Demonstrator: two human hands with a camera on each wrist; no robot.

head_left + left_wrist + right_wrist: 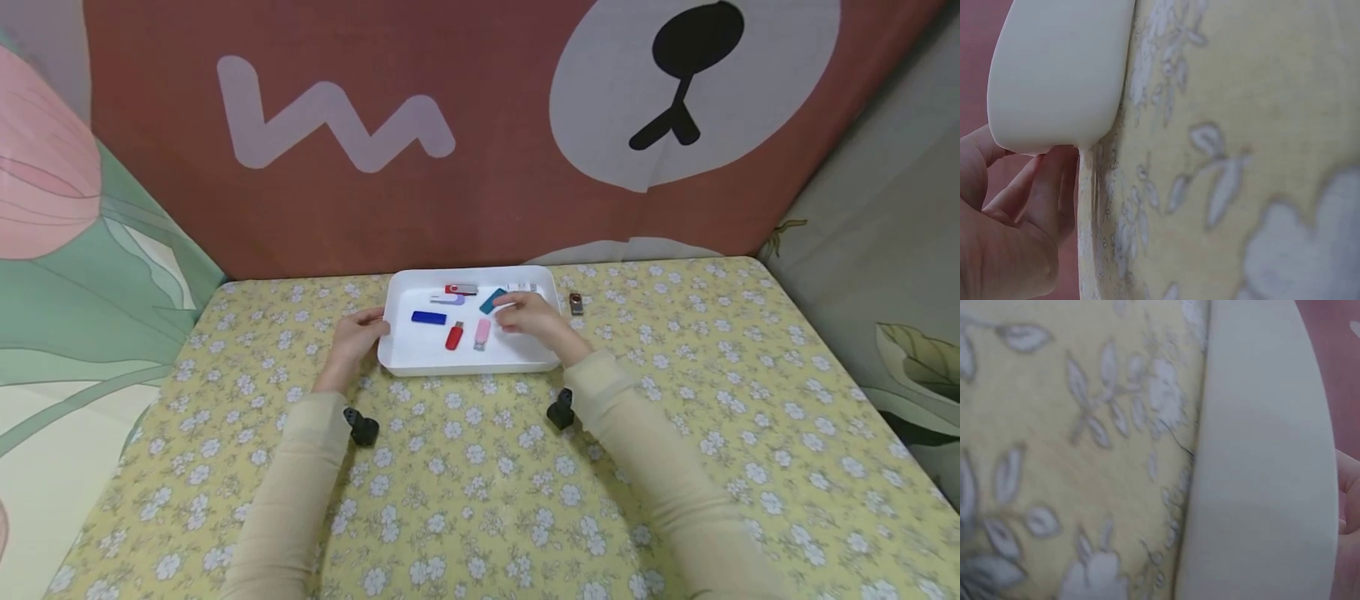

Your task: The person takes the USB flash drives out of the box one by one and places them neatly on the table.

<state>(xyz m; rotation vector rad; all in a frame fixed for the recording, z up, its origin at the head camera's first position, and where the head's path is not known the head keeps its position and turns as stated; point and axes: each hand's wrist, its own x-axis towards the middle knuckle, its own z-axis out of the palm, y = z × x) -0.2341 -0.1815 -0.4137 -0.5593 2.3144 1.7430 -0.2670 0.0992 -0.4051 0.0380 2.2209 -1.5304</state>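
A white tray [465,360] holds several USB flash drives. My left hand [358,337] grips the tray's left end; the left wrist view shows its fingers [1047,194] against the tray's side. Over the right half, my right hand [534,321] pinches a teal USB flash drive [491,301], slanted, at the fingertips. Just below lies a pink flash drive [483,332]. A red one [453,337] and a blue one [428,317] lie further left. Behind them are a red-and-silver one [462,289], a lavender-and-white one [450,299] and a whitish one [522,287].
Outside the tray, to its right, a dark brown-and-silver flash drive [576,303] lies on the yellow floral tablecloth [465,483]. A reddish printed cloth [495,208] hangs behind the table. Black wrist cameras [363,428] stick out inward from both sleeves.
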